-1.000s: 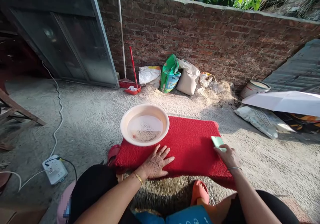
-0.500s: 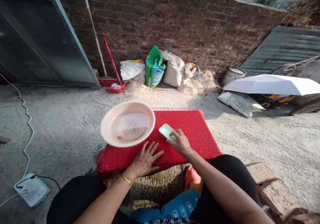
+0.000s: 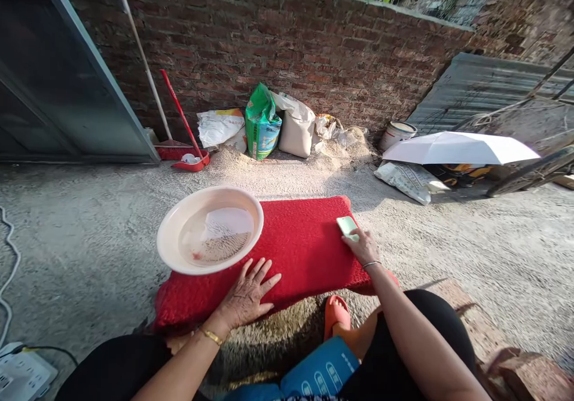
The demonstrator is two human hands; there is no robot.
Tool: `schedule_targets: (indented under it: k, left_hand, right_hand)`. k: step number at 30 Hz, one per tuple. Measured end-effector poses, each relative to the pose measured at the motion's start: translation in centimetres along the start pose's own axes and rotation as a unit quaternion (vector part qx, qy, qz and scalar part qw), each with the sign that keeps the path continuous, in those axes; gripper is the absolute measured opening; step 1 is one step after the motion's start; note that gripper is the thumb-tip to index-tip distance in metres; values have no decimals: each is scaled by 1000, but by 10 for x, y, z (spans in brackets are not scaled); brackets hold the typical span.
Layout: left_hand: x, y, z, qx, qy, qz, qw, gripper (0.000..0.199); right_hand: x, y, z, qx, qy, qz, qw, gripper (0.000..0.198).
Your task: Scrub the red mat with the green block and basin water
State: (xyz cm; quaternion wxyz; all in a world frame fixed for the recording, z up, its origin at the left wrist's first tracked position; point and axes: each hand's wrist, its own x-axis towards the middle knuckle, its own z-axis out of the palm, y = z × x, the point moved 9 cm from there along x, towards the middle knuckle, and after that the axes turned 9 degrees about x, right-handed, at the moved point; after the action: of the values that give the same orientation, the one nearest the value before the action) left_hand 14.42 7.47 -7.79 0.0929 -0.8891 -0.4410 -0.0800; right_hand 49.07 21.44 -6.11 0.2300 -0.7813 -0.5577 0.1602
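Right hand (image 3: 364, 247), gripping a green object (image 3: 347, 225), moved rightward across red cloth (image 3: 305, 239), left hand (image 3: 244, 298) spread, brick wall (image 3: 314, 54) beyond

The red cloth (image 3: 298, 248) is fuzzy and matt; the pale green slab (image 3: 345, 225) at right looks like smooth plastic. The pale basin (image 3: 169, 242) at left seems smooth, slightly glossy plastic. The far brick wall (image 3: 314, 45) is rough, the corrugated sheet (image 3: 437, 102) dull metal, the ground (image 3: 107, 227) coarse concrete.

The right hand (image 3: 364, 248) covers the near end of the mint-green block (image 3: 346, 226), its underside hidden. The left edge cuts off the power strip (image 3: 31, 372); specks (image 3: 226, 245) in the basin (image 3: 173, 233) are too small to identify.
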Motion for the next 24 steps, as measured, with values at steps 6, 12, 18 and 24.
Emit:
schedule_targets:
  k: [6,12,18,24]
  left_hand:
    - [-1,-2,1,17,26,2,1000,70]
    - [-4,-4,9,52,51,16,997,76]
    - [-7,-7,6,82,96,30,992,70]
    - [-6,-15,9,53,159,31,985,57]
  right_hand:
    - [7,6,-23,17,58,63,996,39]
    - [-24,-107,47,93,-18,-127,987,28]
    - [-76,-189,109,75,-86,-256,960,35]
    - [-67,-178,107,26,-101,-239,965,46]
